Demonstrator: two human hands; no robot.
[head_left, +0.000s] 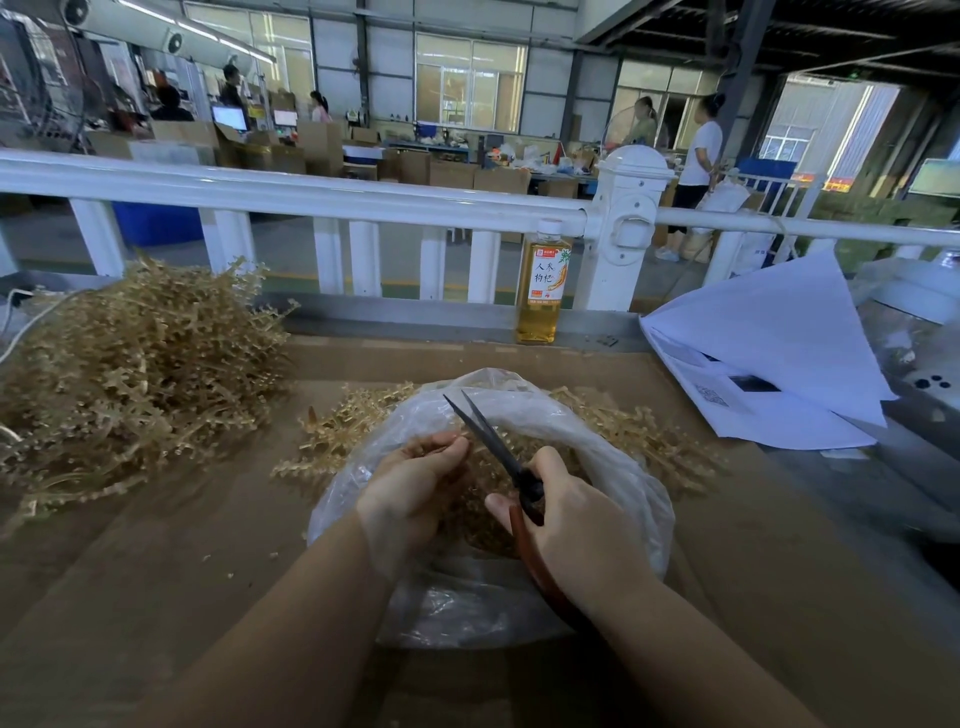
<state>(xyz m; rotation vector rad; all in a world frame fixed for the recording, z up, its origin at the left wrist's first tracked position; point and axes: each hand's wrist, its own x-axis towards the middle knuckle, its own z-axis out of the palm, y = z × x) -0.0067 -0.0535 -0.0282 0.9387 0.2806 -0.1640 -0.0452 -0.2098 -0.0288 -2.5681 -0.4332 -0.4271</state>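
Observation:
A clear plastic bag (613, 467) lies open on the cardboard-covered table (156, 597), holding cut tan plastic sprigs. My right hand (576, 525) grips red-handled scissors (493, 441), whose dark blades are slightly apart and point up and left over the bag. My left hand (415, 483) is curled over the bag's mouth and pinches a small tan sprig piece beside the blades. More tan sprigs (353, 431) lie under and around the bag.
A big heap of tan plastic sprigs (130, 374) fills the table's left. A bottle of amber drink (543, 291) stands at the back by a white railing (311, 192). White papers (769, 364) lie at the right. People stand far behind.

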